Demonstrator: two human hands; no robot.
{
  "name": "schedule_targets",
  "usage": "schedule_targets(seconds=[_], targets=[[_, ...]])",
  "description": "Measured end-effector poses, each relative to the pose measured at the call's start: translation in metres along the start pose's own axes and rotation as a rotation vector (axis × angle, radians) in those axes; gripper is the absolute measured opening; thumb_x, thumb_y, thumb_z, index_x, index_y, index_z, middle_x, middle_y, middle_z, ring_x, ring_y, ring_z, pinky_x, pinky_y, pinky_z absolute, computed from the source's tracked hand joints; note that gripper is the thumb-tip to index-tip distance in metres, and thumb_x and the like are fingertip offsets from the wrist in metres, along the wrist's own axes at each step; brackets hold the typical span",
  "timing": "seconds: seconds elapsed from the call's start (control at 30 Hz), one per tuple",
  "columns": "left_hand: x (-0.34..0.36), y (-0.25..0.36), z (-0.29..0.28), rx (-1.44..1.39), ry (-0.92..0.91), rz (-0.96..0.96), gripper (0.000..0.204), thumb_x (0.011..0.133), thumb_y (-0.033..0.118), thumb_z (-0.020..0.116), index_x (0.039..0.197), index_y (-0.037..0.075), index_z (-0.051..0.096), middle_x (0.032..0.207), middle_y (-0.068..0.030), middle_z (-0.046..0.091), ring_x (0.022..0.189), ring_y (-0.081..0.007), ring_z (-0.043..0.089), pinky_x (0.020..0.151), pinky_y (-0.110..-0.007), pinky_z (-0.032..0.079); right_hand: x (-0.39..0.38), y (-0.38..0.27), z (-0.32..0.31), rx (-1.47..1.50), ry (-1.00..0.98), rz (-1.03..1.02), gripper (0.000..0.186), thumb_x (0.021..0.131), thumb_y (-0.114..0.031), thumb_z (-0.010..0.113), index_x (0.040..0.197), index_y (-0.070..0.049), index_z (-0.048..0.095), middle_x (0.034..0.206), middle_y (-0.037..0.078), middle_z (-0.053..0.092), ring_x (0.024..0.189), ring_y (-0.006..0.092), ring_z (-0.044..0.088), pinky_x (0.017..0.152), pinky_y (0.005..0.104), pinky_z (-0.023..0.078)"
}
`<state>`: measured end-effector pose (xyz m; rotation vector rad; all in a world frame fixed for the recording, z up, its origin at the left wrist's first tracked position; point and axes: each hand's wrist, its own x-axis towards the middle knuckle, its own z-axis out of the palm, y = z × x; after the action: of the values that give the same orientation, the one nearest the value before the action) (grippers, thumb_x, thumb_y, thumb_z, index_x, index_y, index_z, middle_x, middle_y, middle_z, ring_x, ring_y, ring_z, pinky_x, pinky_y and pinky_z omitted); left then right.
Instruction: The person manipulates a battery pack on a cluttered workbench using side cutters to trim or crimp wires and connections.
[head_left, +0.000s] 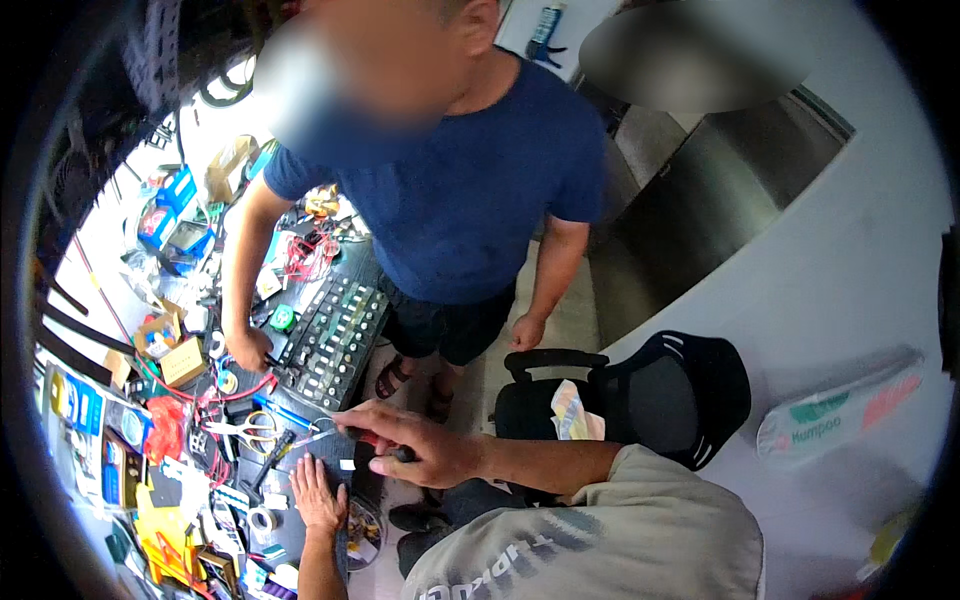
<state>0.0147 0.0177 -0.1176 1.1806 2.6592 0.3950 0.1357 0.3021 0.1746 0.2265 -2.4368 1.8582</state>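
Our right hand (pixel 420 448) is closed around the dark handle of a slim metal-tipped hand tool (pixel 335 432), whose bright tip points left over the cluttered black workbench (pixel 330 455). Our left hand (pixel 316 494) lies flat and open on the bench just below that tip, holding nothing. Beyond the tip lie white-handled scissors (pixel 245 430) and a grey panel of rows of switches (pixel 338 338). A person in a dark blue T-shirt (pixel 460 190) stands opposite; a black office chair (pixel 640 392) sits beside us.
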Motion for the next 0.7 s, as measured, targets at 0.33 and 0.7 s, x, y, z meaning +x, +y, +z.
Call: schedule_targets(seconds=[0.33, 0.7], targets=[[-0.033, 0.076, -0.008, -0.051, 0.262, 0.016, 0.077, 0.081, 0.023, 0.083, 0.149, -0.001, 0.055, 0.175, -0.0305, 0.028, 0.163, -0.0501, 0.026, 0.135, -0.060, 0.019, -0.089, -0.005, -0.021, -0.086, 0.287, 0.029, 0.070, 0.106, -0.021, 0.072, 0.168, -0.010, 0.043, 0.151, 0.012, 0.054, 0.121, 0.0189, 0.061, 0.099, 0.0318, 0.054], [-0.136, 0.061, 0.038, 0.013, 0.185, -0.358, 0.079, 0.083, 0.030, 0.083, 0.147, -0.008, 0.054, 0.167, -0.0415, 0.033, 0.157, -0.0585, 0.030, 0.130, -0.064, 0.026, -0.069, -0.014, -0.015, -0.091, 0.152, -0.046, 0.067, 0.109, -0.021, 0.070, 0.168, -0.007, 0.042, 0.150, 0.014, 0.054, 0.126, 0.0239, 0.059, 0.091, 0.0351, 0.059]])
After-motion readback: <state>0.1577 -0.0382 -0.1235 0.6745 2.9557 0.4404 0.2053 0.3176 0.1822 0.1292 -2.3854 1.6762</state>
